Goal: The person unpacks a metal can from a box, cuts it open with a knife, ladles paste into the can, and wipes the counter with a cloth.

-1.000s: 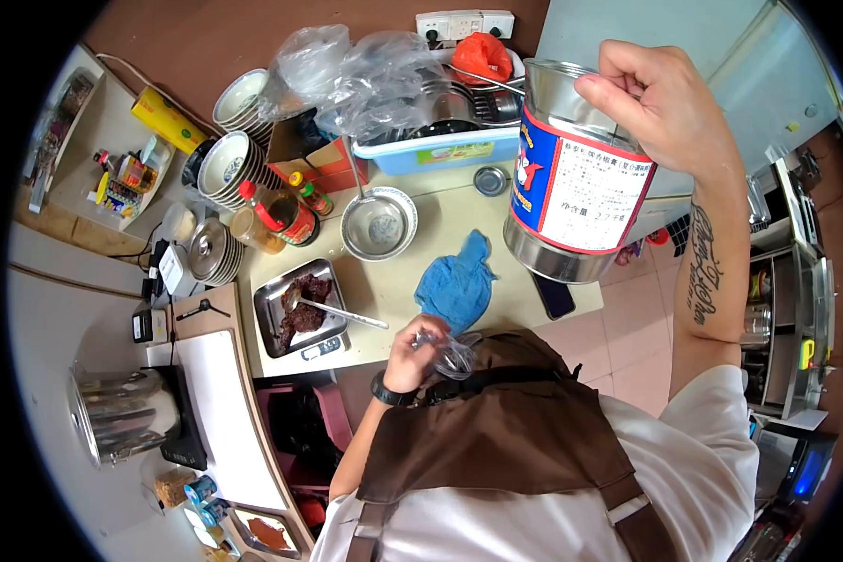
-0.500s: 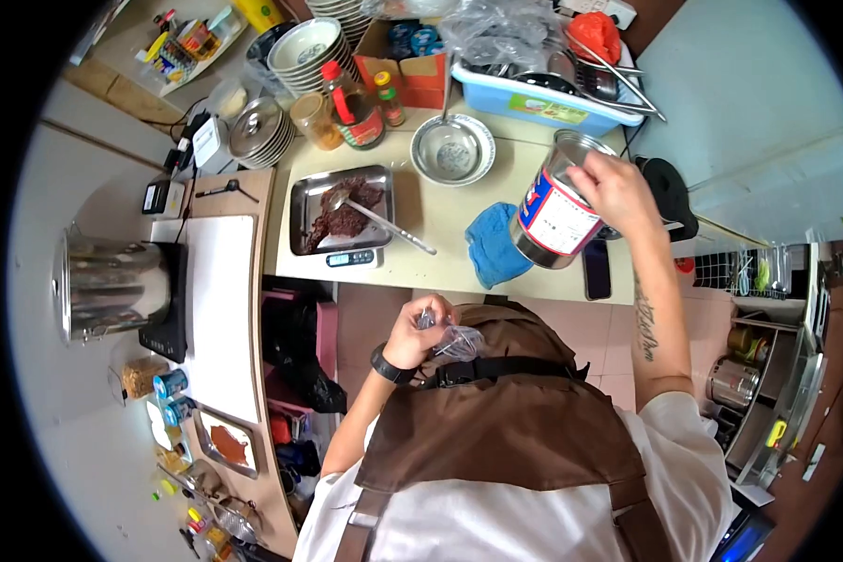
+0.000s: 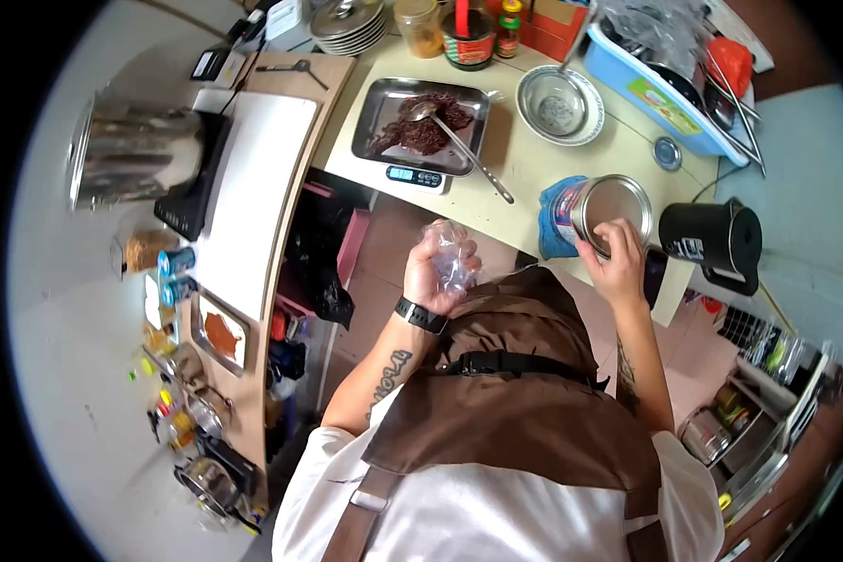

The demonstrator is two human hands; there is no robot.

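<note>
Two bare hands are reaching out beyond my brown fabric apron (image 3: 525, 421). My left hand (image 3: 431, 279) is gripping a crumpled piece of thin, clear plastic (image 3: 455, 260), its fingers curling around it. My right hand (image 3: 622, 273) is touching the near rim of a round metal can with a coloured label (image 3: 568, 208); whether it is pinching, I cannot tell. The can is resting on the cream table (image 3: 506, 217) beside a crumpled blue cloth (image 3: 552, 242), near a black kettle (image 3: 714, 238).

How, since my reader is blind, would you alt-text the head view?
The right hand is at the rim of a can by a blue cloth on a counter; the left hand holds clear plastic. A spoon lies on dark food in a metal tray.
</note>
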